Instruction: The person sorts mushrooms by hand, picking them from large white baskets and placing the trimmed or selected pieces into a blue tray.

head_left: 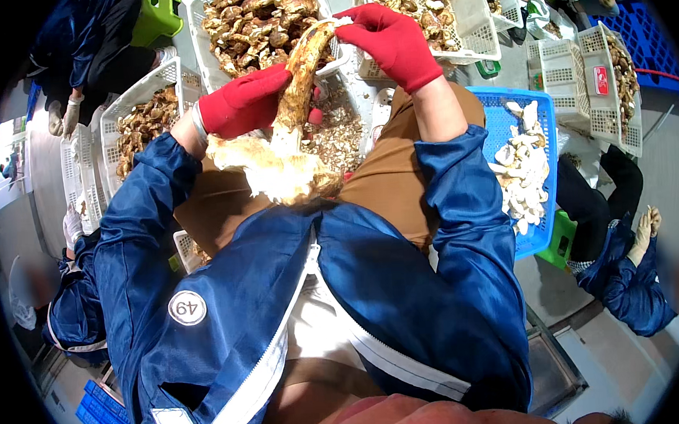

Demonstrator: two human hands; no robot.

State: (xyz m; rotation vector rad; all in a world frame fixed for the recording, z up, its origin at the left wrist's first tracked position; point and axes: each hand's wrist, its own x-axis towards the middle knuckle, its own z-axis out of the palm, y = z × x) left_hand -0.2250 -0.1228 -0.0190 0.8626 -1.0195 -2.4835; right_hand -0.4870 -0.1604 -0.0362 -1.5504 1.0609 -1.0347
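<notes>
A large mushroom with a long, thick brown stem (299, 87) lies slantwise between my hands, its broad pale cap (272, 166) low over my lap and bright in the light. My left hand (243, 103), in a red glove, closes around the stem from the left, with its thumb side hidden behind it. At the stem's whitish upper end, my right hand (394, 44), also red-gloved, pinches the tip between its fingers. Whether a small tool is in the right hand cannot be made out. Beneath the mushroom, brown and pale trimmings (337, 135) lie between my knees.
White plastic crates of brown mushrooms stand ahead (199, 44), ahead right (480, 37) and left (110, 143). By my right leg a blue basket (550, 162) holds pale trimmed pieces. More crates (563, 85) stand far right. Gloved co-workers sit on both sides, near green stools (562, 239).
</notes>
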